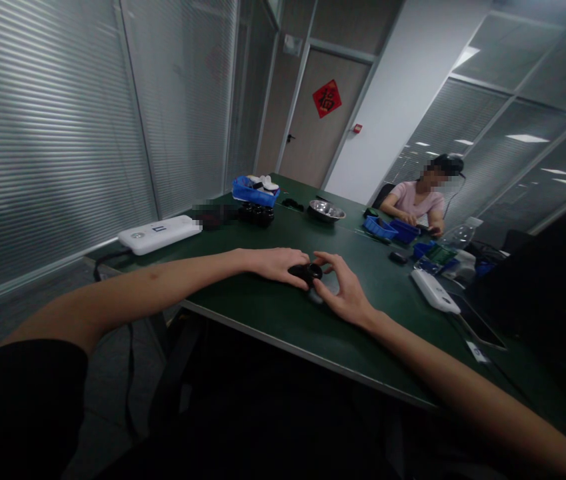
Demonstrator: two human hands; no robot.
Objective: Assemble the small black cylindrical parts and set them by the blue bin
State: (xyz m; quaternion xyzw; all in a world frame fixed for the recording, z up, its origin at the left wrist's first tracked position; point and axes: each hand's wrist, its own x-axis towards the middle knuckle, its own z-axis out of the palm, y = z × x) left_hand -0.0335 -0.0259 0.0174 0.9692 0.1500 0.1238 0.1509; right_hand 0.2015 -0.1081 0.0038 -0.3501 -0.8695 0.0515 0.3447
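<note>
A small glossy black part (303, 271) with a round, cup-like end is held between my two hands, low over the near side of the green table (263, 313). My left hand (280, 265) grips it from the left, palm down, with the fingers and thumb around its body. From the right, my right hand (343, 290) has its thumb and curved fingers at the round end, closed around it. What kind of part it is, I cannot make out. A dim greyish patch shows on the tabletop just under the fingers.
Further back stand several black round pieces (257, 213), a full blue basket (255, 193) and a metal bowl (327, 211). White power banks (163, 235) lie left and right. Across the table a person (420, 200) works near blue trays (381, 228); a bottle (455, 240) stands right.
</note>
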